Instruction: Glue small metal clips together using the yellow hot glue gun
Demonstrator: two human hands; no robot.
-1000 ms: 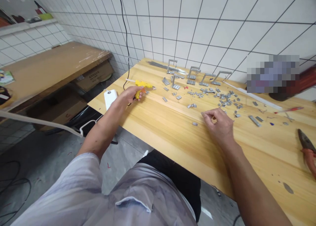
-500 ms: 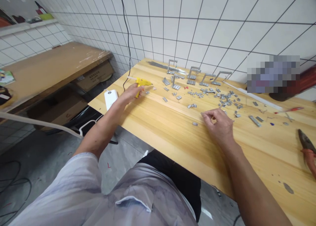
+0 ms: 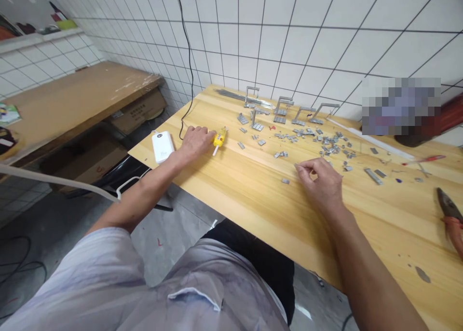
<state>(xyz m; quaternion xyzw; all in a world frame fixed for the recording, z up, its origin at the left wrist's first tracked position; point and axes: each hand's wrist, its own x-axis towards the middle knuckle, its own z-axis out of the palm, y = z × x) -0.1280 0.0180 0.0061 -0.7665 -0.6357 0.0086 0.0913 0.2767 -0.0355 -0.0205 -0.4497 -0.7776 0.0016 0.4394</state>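
My left hand (image 3: 197, 142) rests low over the left part of the table, back upward, with its fingers closed around the handle of a yellow glue gun (image 3: 220, 138). The palm hides most of that handle. A white glue stick (image 3: 215, 150) sticks out of the gun's rear, toward me. My right hand (image 3: 321, 180) is on the table with thumb and forefinger pinched on a small grey metal piece (image 3: 295, 165), of which only a tip shows. Just left of this hand lies another small grey piece (image 3: 285, 181).
Grey metal frames (image 3: 284, 106) stand along the tiled wall. Loose metal pieces (image 3: 334, 145) are scattered before them. A white power bank (image 3: 163, 146) lies at the left edge, pliers (image 3: 450, 217) at the right. A black cord (image 3: 188, 46) hangs down the wall.
My left hand has lowered and turned palm down, swinging the glue gun so its nozzle now points away from me and its stick toward me. My right hand has stayed in place.
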